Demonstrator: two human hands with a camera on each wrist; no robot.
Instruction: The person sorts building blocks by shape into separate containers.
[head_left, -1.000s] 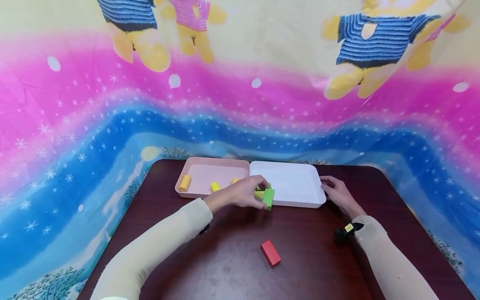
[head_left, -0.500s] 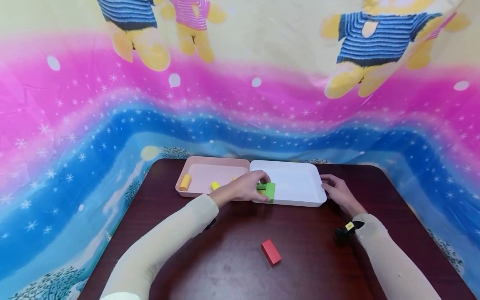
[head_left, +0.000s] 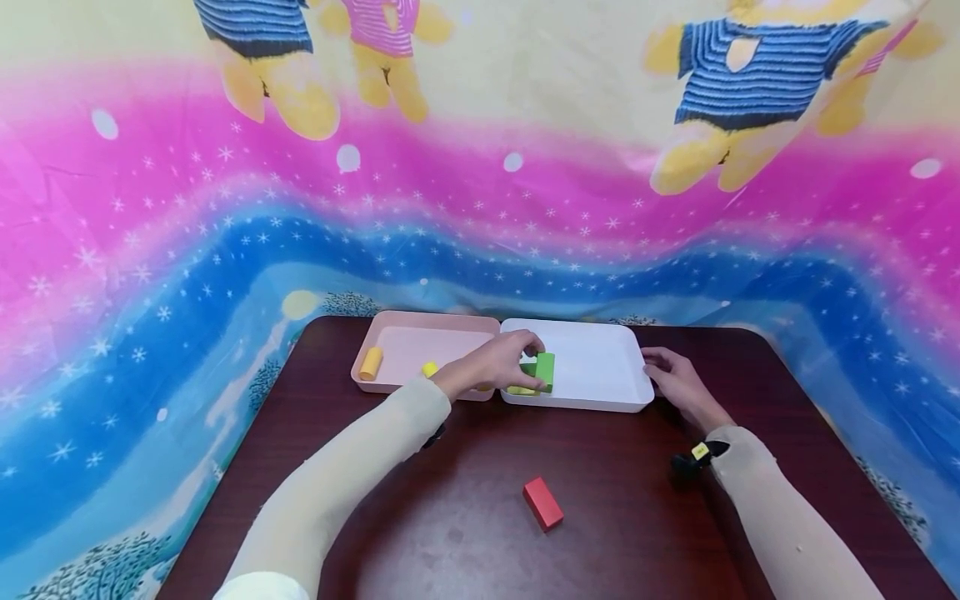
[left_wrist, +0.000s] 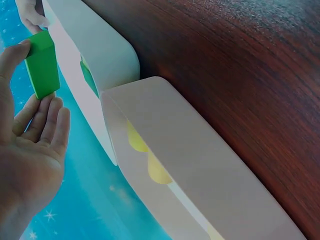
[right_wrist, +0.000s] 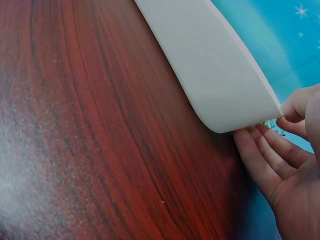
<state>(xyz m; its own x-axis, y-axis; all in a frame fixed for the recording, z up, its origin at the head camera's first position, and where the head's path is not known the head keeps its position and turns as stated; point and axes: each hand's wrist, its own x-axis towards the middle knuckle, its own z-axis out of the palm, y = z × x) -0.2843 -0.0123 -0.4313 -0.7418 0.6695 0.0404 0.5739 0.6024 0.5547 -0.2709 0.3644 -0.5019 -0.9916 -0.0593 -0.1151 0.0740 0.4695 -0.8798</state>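
Observation:
My left hand [head_left: 498,360] pinches a green block [head_left: 545,372] between thumb and fingers, above the near left part of the white tray [head_left: 600,358]. In the left wrist view this green block [left_wrist: 44,65] is upright between the fingertips. Partly covered by the hand, another green piece [head_left: 528,367] and a yellow block [head_left: 522,390] lie in the white tray. At that tray's right end my right hand [head_left: 681,385] holds the edge. The right wrist view shows its fingers [right_wrist: 265,155] against the tray's outer end wall [right_wrist: 235,112].
A pink tray [head_left: 442,335] adjoins the white one on the left. It contains an orange-yellow cylinder [head_left: 371,364] and a bright yellow piece [head_left: 429,368]; the left forearm hides part of it. On the dark wooden table [head_left: 600,533], a red block [head_left: 543,503] lies nearer the front. A patterned cloth hangs behind.
The left hand has carried the green block slightly away from me and to the right, from the white tray's near edge to over its inside. The right hand stays at the tray's end.

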